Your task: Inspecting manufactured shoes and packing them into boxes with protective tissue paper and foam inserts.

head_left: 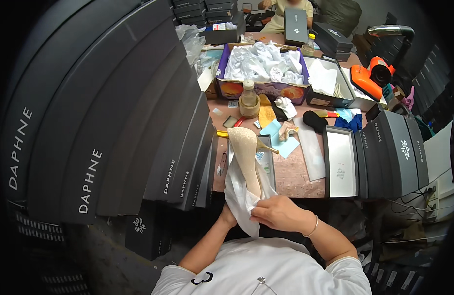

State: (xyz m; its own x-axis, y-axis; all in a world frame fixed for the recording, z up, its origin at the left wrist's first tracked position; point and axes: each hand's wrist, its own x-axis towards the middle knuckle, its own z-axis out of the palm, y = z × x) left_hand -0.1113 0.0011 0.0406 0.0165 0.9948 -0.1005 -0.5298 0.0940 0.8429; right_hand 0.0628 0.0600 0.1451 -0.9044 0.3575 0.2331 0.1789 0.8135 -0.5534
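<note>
A glittery champagne high-heeled shoe is held up at the table's near edge, heel end toward the far side. Thin white wrapping surrounds its front part. My left hand supports the wrapped shoe from the left, its fingers mostly hidden behind the wrapping. At the right side, my right hand pinches the wrapping's edge with bent fingers. Behind the shoe lies an open box, partly covered by it. Small scissors-like snips lie to its left.
Tall stacks of dark shoeboxes crowd the left; more boxes stand right beside an open box. A purple carton holds white paper. A bottle, an orange blower and cloths sit on the table. Across it, another person sits.
</note>
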